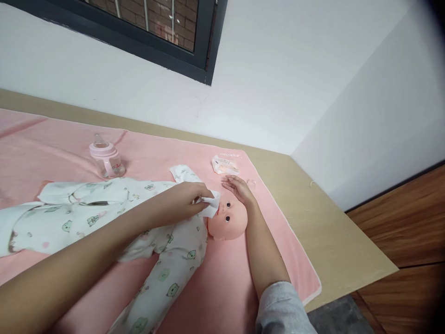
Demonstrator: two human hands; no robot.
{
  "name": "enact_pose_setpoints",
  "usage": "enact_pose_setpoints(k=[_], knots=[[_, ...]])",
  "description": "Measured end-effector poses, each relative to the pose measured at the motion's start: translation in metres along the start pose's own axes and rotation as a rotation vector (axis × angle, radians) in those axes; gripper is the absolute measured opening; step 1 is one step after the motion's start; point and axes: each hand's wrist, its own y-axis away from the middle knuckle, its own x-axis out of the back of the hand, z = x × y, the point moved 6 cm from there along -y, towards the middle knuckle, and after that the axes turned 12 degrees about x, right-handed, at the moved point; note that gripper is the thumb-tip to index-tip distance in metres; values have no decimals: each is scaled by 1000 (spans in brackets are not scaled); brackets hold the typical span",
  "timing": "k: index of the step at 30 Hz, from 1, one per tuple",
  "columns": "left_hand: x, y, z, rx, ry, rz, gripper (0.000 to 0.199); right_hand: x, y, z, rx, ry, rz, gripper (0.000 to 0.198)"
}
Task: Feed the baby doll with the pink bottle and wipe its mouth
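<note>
A baby doll (230, 228) lies on its back on a pink mat, wearing white pajamas (93, 208) printed with small green animals. My left hand (186, 199) reaches across the doll's chest and pinches a white tissue (212, 206), which is against the doll's face around the mouth and chin. Along the far side of the bald head rests my right hand (239, 189), fingers stretched out and holding nothing. Just beyond those fingers is a small tissue pack (225, 165). A clear pacifier-like piece (251, 183) sits beside my right wrist.
A pink baby bottle (107, 160) stands upright on the pink mat (222, 287), beyond the doll's legs. The mat covers much of a light wooden table (333, 246). Behind it rise a white wall and a dark-framed window (205, 55). Brown wooden panels (410, 218) are at the right.
</note>
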Motion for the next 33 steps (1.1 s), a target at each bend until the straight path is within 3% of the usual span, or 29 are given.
enact_pose_setpoints(k=[7,17,33], knots=[[-4,1,-1,-17,-41,-71,23,1,1,1,-3,2,7,18],[-10,-1,6,20,-63,17,15,-1,1,-1,-1,8,2,17],[-14,-2,2,55,-117,33,13,1,-1,1,4,12,-10,19]])
